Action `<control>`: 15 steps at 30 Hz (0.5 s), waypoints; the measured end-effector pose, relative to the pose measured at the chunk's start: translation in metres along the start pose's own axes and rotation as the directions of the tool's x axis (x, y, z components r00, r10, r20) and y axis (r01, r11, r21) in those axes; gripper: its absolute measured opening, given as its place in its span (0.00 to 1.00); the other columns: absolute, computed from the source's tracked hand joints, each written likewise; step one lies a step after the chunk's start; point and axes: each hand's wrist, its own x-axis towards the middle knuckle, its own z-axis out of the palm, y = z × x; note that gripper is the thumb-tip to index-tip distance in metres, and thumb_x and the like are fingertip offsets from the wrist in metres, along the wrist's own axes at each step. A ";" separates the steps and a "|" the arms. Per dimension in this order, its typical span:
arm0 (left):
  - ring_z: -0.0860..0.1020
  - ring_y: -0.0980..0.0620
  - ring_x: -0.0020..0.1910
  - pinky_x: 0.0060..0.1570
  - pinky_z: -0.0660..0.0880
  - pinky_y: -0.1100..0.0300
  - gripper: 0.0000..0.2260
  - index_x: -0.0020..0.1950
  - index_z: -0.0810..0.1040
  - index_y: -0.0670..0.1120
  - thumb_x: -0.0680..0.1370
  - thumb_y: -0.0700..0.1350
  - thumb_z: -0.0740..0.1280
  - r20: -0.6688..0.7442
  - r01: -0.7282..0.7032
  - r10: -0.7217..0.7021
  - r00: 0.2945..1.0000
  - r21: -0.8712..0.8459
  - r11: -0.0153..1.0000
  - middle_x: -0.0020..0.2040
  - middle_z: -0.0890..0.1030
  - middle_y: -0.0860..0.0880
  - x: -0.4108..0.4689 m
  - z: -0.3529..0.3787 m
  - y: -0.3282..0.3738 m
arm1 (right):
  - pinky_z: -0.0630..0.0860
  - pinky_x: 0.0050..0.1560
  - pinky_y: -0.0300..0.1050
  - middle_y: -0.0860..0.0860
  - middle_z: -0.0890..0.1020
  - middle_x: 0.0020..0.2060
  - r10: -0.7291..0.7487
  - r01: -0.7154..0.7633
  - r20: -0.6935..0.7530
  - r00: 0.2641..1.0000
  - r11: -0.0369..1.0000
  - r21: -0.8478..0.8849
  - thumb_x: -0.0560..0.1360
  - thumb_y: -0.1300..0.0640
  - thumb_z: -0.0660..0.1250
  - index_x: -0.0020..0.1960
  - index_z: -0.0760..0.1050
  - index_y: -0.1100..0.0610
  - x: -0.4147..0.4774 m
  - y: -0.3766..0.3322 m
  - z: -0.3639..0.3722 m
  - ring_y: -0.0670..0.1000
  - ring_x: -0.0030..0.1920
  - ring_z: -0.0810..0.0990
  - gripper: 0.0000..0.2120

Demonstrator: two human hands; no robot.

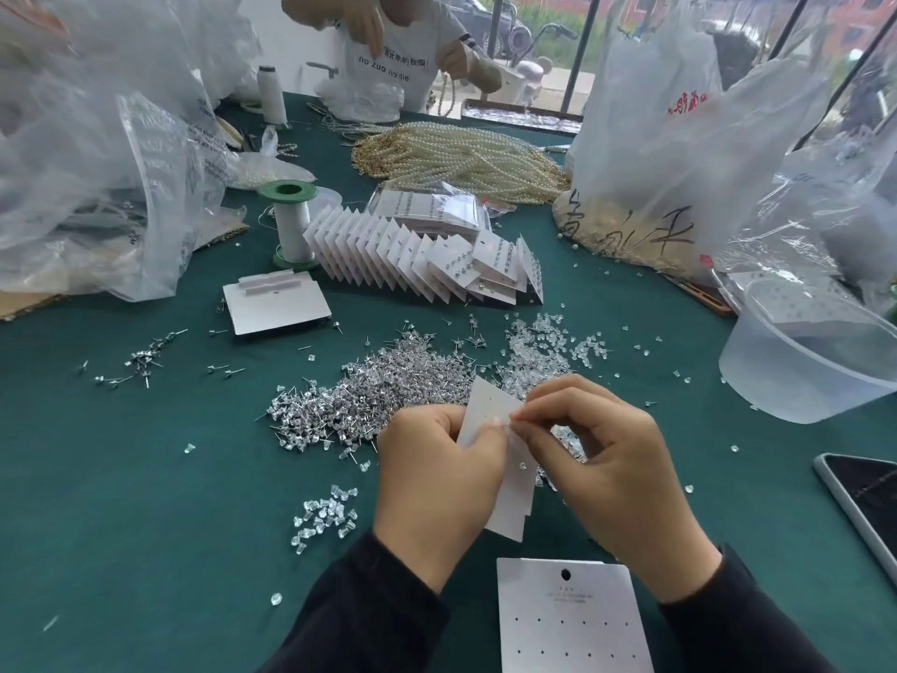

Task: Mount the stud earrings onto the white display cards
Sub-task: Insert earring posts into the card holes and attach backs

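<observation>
White punched display card [488, 405]: gripped upright by left hand [437, 471] to steady it; right hand [616, 459] pinches its face, presumably mid-mounting.

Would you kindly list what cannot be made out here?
Head view:
1. What the right hand pinches at the card: too small, covered by fingertips.
2. Card's left side: behind left hand.
3. Blank card: cut by bottom edge.
4. Phone: cut by right edge.
</observation>
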 end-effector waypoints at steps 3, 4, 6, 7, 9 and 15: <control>0.72 0.49 0.28 0.29 0.74 0.44 0.17 0.33 0.77 0.34 0.65 0.49 0.64 -0.014 -0.019 0.019 1.000 0.026 0.999 0.34 0.78 0.32 0.001 0.000 -0.001 | 0.78 0.42 0.42 0.50 0.80 0.38 0.003 -0.003 0.015 1.000 1.000 -0.015 0.68 0.69 0.71 0.40 0.81 0.63 -0.001 0.001 0.000 0.47 0.40 0.79 0.02; 0.72 0.49 0.28 0.28 0.74 0.45 0.17 0.32 0.76 0.34 0.65 0.49 0.63 -0.018 -0.025 0.025 1.000 0.033 0.999 0.33 0.78 0.32 0.001 0.001 -0.002 | 0.77 0.42 0.42 0.50 0.80 0.38 0.001 0.000 0.014 1.000 1.000 -0.023 0.68 0.69 0.71 0.39 0.81 0.63 -0.001 0.001 0.001 0.47 0.40 0.79 0.03; 0.71 0.50 0.26 0.25 0.72 0.49 0.16 0.31 0.76 0.35 0.66 0.49 0.64 -0.028 -0.040 0.042 0.999 0.041 0.998 0.28 0.76 0.35 0.001 0.001 -0.004 | 0.77 0.41 0.40 0.50 0.80 0.38 -0.026 0.026 0.000 1.000 0.999 -0.048 0.68 0.68 0.71 0.39 0.81 0.63 -0.002 0.001 0.002 0.46 0.40 0.79 0.02; 0.69 0.51 0.25 0.24 0.69 0.53 0.15 0.30 0.75 0.35 0.66 0.48 0.65 -0.035 -0.052 0.053 0.998 0.044 0.998 0.25 0.73 0.39 0.002 0.001 -0.005 | 0.77 0.41 0.39 0.51 0.80 0.38 -0.045 0.045 -0.008 0.999 0.997 -0.064 0.68 0.67 0.70 0.39 0.81 0.63 -0.002 0.001 0.003 0.45 0.40 0.79 0.02; 0.66 0.52 0.24 0.25 0.66 0.57 0.15 0.29 0.72 0.35 0.66 0.48 0.64 -0.048 -0.079 0.082 0.996 0.058 0.995 0.23 0.69 0.44 0.002 0.001 -0.006 | 0.76 0.42 0.36 0.51 0.80 0.38 -0.064 0.061 -0.027 0.998 0.994 -0.092 0.68 0.66 0.70 0.39 0.81 0.63 -0.003 0.001 0.005 0.45 0.41 0.79 0.02; 0.74 0.38 0.28 0.28 0.73 0.45 0.15 0.31 0.75 0.35 0.70 0.46 0.65 -0.029 -0.121 0.125 0.992 0.096 0.988 0.30 0.77 0.34 0.002 0.000 -0.006 | 0.75 0.44 0.34 0.50 0.80 0.38 -0.027 0.021 -0.051 0.998 0.993 -0.115 0.68 0.67 0.70 0.39 0.82 0.62 -0.004 0.004 0.007 0.44 0.41 0.79 0.02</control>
